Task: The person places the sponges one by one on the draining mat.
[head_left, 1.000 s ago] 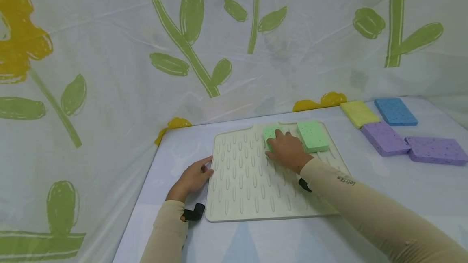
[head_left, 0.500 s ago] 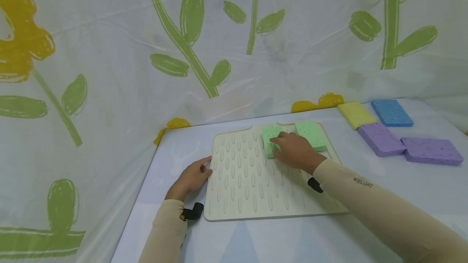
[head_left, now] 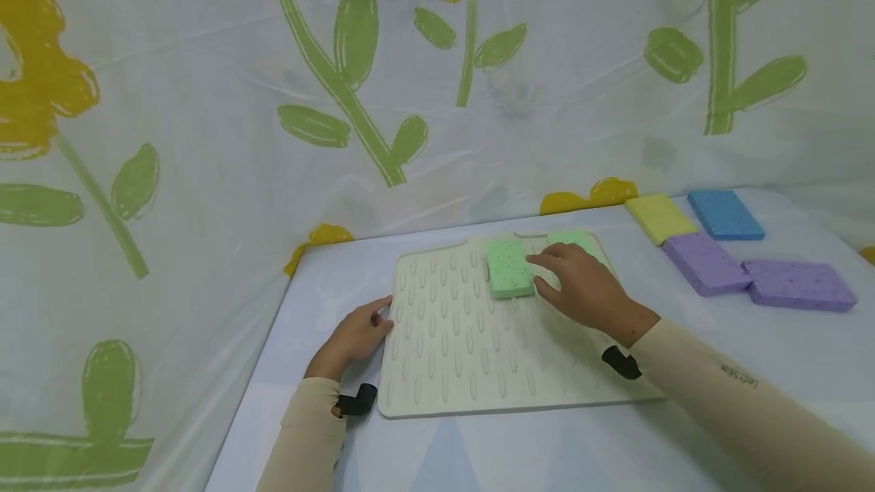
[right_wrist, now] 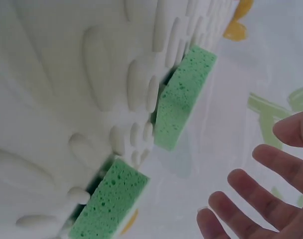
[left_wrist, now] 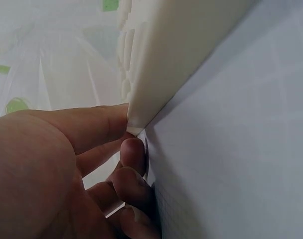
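A cream drying mat with raised oval ridges lies on the table. My left hand rests beside it, fingertips touching its left edge; several fingers bend loosely below that edge in the left wrist view. Two green sponges lie at the mat's far side: the left one shows whole, while the right one is mostly hidden behind my right hand. That hand hovers over the mat with fingers spread, holding nothing. In the right wrist view, its fingers are apart from both sponges.
To the right of the mat lie a yellow sponge, a blue sponge and two purple sponges, one touching the yellow one and another farther right. A flower-patterned sheet hangs behind the table.
My right hand has come off the left green sponge and moved right and toward me, uncovering it. The left hand has stayed at the mat's edge.
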The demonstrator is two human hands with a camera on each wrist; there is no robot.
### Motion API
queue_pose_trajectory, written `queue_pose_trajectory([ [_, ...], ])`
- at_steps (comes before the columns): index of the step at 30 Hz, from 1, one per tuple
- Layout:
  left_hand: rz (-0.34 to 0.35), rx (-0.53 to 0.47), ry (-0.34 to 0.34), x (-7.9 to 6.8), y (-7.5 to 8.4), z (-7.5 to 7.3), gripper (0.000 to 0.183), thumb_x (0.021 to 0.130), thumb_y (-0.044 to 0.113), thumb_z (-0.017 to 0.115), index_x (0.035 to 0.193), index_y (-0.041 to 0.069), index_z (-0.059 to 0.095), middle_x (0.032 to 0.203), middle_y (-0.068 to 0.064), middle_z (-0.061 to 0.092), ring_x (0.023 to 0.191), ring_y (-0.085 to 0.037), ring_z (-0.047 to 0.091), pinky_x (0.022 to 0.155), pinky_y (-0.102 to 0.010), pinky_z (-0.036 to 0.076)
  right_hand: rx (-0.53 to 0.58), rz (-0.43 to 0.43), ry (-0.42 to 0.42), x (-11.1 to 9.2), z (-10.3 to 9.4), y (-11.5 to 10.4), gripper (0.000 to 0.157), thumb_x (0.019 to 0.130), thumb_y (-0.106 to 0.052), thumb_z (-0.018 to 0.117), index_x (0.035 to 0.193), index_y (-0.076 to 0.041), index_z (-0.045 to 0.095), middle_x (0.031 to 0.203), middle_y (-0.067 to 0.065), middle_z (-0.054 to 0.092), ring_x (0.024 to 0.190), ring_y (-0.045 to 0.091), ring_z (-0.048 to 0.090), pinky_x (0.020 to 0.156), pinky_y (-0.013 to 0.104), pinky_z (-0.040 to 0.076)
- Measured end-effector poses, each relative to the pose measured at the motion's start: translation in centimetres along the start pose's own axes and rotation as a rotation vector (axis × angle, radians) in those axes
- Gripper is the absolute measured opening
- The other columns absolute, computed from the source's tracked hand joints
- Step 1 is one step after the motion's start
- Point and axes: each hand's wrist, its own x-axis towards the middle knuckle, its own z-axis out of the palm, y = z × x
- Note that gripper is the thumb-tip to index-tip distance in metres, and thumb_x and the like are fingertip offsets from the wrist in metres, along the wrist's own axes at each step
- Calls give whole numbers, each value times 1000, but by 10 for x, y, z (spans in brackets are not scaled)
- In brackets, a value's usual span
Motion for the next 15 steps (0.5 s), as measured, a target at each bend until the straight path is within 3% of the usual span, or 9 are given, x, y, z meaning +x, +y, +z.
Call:
queue_pose_trajectory([
  [15,-5,-1,-2,0,-2,1,55,100,24,60,152,16,45,103,-5,59,87,-18,53,75,-33,42,20,66,83,-28,-20,23,39,93,-18,69,130,-7,66,124,18,63,118,39,55,96,57,47],
])
